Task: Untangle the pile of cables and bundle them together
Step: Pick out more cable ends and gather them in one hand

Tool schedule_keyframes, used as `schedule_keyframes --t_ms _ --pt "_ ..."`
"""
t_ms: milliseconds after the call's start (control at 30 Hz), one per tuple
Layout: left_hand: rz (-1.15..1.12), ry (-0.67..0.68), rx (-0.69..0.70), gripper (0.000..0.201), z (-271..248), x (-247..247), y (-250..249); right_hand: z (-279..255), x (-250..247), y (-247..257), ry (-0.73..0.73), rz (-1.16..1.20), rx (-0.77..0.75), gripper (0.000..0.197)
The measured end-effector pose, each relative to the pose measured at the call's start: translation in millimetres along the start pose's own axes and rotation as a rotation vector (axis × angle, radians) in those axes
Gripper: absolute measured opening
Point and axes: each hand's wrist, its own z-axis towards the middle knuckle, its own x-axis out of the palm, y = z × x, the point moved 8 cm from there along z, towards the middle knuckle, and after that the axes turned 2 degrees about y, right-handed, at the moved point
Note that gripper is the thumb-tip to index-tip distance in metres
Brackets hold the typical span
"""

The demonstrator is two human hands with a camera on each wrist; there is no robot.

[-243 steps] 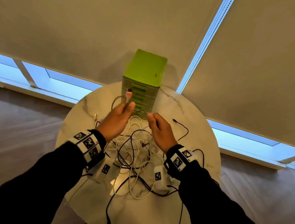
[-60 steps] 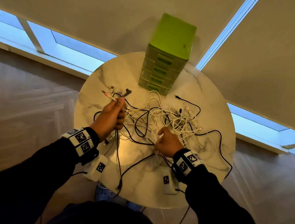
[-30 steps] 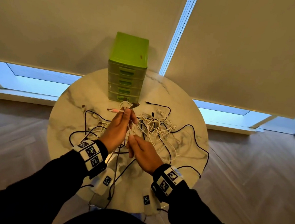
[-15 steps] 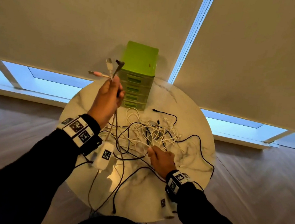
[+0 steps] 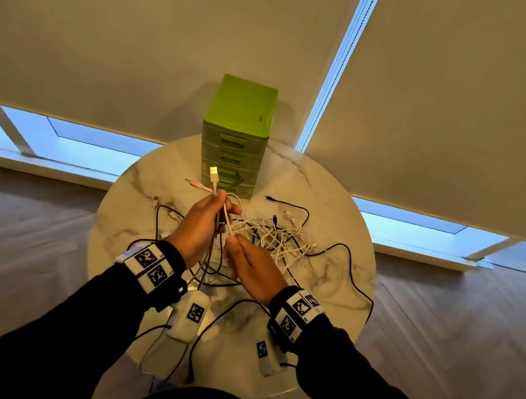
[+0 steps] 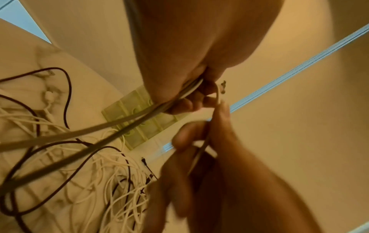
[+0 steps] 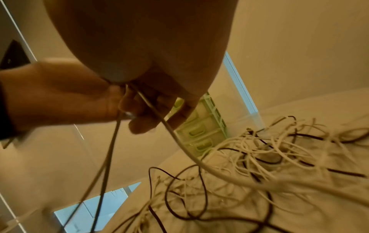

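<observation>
Over the round marble table [image 5: 327, 282] my left hand [image 5: 222, 202] grips several cable ends; a white USB plug [image 5: 213, 174], a pink plug [image 5: 195, 185] and a dark plug [image 5: 239, 180] stick up above its fingers. Their leads hang down past the wrist. Just below it, my right hand [image 5: 234, 240] pinches a white cable [image 5: 227, 218] that runs from the left fist to the tangled pile of white and black cables [image 5: 279, 234]. The left wrist view shows the gripped cables [image 6: 191, 88] and the right hand [image 6: 209, 141]. That white cable [image 7: 171, 134] sags towards the pile [image 7: 279, 149].
A green drawer unit [image 5: 237, 137] stands at the table's far edge, right behind the hands. Loose black leads [image 5: 351, 275] trail over the right and near edges of the table. Window blinds hang behind; wooden floor lies on both sides.
My left hand has come down from high on the left to just above the pile, still gripping the plugs. My right hand has risen from the pile to meet it, pinching a white cable.
</observation>
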Motion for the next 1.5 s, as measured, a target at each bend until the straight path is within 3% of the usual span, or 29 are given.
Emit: schedule_keyframes --t_ms 167,367,433,533,633,700,800,867,967,1100,1200,1333,1467,1500 --pt "-0.444 0.082 0.061 0.038 7 5 -39 -26 21 -52 0.192 0.011 0.14 0.039" --pt "-0.533 0.162 0.134 0.035 14 -10 -80 -30 -7 -93 0.135 -0.1 0.176 0.033" --pt "-0.451 0.137 0.146 0.032 15 -12 -83 -24 -18 -99 0.129 -0.19 0.2 0.033" --pt "-0.103 0.117 0.155 0.031 13 -10 -64 -4 -42 -84 -0.044 -0.252 0.182 0.035" --pt "0.271 0.141 0.047 0.035 4 1 -27 14 -52 -46 -0.196 -0.19 0.145 0.03" --pt "0.318 0.154 -0.047 0.044 -1 9 -7 18 -50 -21 -0.235 -0.161 0.093 0.03" --pt "0.333 0.177 -0.15 0.055 -1 16 9 20 -37 5 -0.164 -0.178 0.012 0.034" --pt "0.268 0.177 -0.172 0.051 0 20 12 17 -29 16 -0.099 -0.176 -0.031 0.037" --pt "0.167 0.117 -0.081 0.039 5 20 6 14 -23 17 -0.006 -0.012 -0.029 0.034" --pt "0.088 0.048 0.018 0.036 12 17 -6 9 -17 -6 0.08 0.105 0.073 0.054" --pt "-0.145 0.089 0.006 0.033 17 20 -21 2 -12 -46 0.144 -0.022 0.208 0.07" --pt "-0.277 0.156 0.076 0.033 21 11 -62 -7 -9 -87 0.226 -0.357 0.257 0.078" --pt "-0.352 0.078 0.221 0.034 25 -20 -128 -34 -11 -136 0.387 -0.613 0.398 0.055" --pt "-0.313 0.044 0.273 0.034 24 -29 -140 -36 -16 -144 0.369 -0.651 0.426 0.047"
